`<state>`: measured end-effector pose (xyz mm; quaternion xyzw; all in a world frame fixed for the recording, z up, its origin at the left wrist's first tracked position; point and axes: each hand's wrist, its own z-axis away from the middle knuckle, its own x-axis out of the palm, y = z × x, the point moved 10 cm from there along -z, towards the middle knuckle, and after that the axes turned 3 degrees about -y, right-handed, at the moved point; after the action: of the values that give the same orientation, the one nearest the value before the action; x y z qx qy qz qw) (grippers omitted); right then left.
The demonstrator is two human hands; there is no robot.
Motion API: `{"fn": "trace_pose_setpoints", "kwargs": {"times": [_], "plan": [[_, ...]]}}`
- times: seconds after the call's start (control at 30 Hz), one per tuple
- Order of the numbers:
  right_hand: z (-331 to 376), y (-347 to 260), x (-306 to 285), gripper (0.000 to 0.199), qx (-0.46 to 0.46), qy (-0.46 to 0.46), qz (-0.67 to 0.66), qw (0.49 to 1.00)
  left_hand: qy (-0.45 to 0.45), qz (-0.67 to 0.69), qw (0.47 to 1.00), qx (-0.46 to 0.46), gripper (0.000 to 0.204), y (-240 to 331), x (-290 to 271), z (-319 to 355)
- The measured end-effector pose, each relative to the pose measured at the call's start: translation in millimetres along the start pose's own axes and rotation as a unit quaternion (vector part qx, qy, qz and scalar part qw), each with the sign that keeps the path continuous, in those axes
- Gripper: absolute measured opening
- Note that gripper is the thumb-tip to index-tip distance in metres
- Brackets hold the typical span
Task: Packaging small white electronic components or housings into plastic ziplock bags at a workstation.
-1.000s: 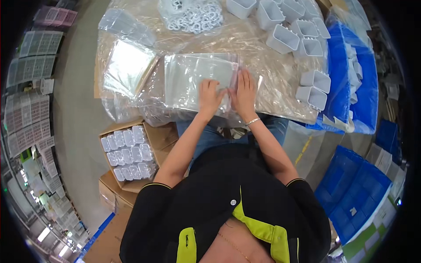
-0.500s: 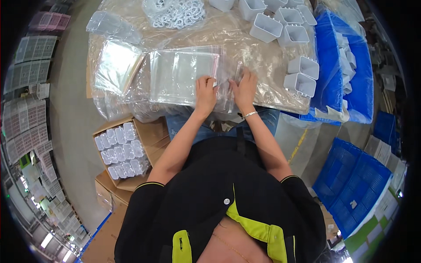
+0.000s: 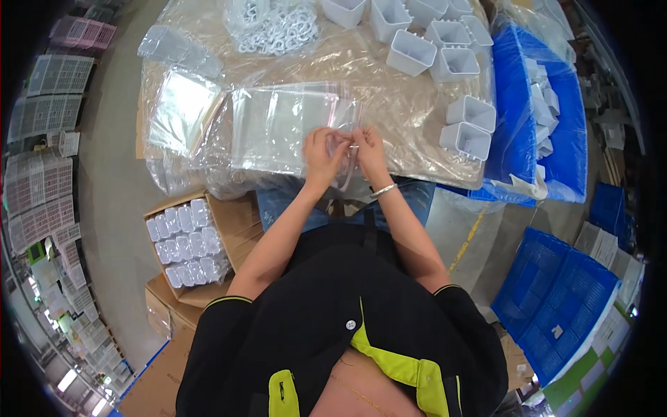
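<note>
A stack of clear plastic bags (image 3: 271,125) lies flat at the table's near edge. My left hand (image 3: 322,158) is at the stack's right end, its fingers curled and pinching the edge of a clear plastic bag (image 3: 344,175). Close beside it, my right hand (image 3: 370,149) has thumb and fingers pressed together on the same bag edge. What exactly lies between the fingertips is partly hidden. To the left of the stack rests a second pile of shiny clear bags (image 3: 182,115).
White rings (image 3: 281,28) lie in a plastic bag at the back. Grey plastic cups (image 3: 411,52) stand at the back right, with two more cups (image 3: 467,139) nearer. A blue crate (image 3: 514,104) adjoins the table's right side. An open carton (image 3: 233,222) of wrapped cups stands lower left.
My right hand has moved left toward my left hand, and its fingers have closed on the bag edge. Both hands now pinch there, and the view has shifted slightly.
</note>
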<state>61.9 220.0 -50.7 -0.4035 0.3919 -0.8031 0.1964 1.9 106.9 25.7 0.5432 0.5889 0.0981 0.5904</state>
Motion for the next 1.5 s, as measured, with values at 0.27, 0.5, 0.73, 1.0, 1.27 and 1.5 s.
{"fn": "trace_pose_setpoints", "kwargs": {"times": [0.27,0.5,0.73,1.0,1.27,1.5], "plan": [[-1.4,-93.6,-11.2,0.018,-0.188,0.101,0.423,0.881,0.076,0.198,0.962,-0.169,0.008,-54.6,-9.5,16.5],[-63.0,-224.3,42.4,0.014,-0.355,0.178,0.68,0.617,0.021,-0.026,0.999,0.035,0.02,-2.9,-6.5,12.8],[-61.6,-201.7,30.1,0.013,-0.343,0.144,0.75,0.548,-0.074,-0.134,0.986,0.059,0.054,-3.9,23.2,12.6],[44.3,-154.4,-27.4,0.015,-0.313,0.045,0.428,0.847,-0.146,-0.05,0.988,-0.027,0.061,-7.4,26.6,-2.4],[78.4,-87.0,-10.3,0.014,-0.317,-0.016,0.502,0.805,-0.143,0.487,0.806,-0.305,0.058,-70.7,43.3,3.4],[92.4,-80.5,61.0,0.019,-0.392,-0.12,0.593,0.692,-0.051,0.139,0.987,-0.067,0.062,3.1,-8.8,-9.2]]}}
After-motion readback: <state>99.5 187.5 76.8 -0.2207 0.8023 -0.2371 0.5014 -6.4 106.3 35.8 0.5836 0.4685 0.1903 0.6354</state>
